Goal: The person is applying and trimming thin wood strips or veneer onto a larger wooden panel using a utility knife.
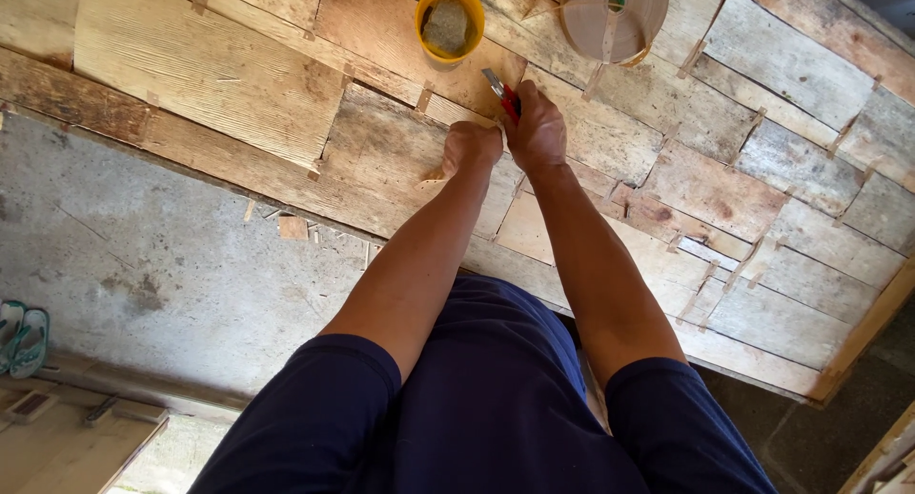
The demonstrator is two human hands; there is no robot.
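Two hands meet side by side on the patched veneer sheet [219,70]. Right hand [536,130] grasps a red utility knife [502,94], blade pointing away up-left past its knuckles; left hand [470,148] is clenched, pressing a tape strip [431,179] just left of the knife. Beyond lie a yellow cup [450,20] and tape roll [613,16].

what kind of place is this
Probably a veneer or woodworking workshop: a bench of patched thin wood sheets, a roll of tape, a yellow tub, a bare concrete floor.
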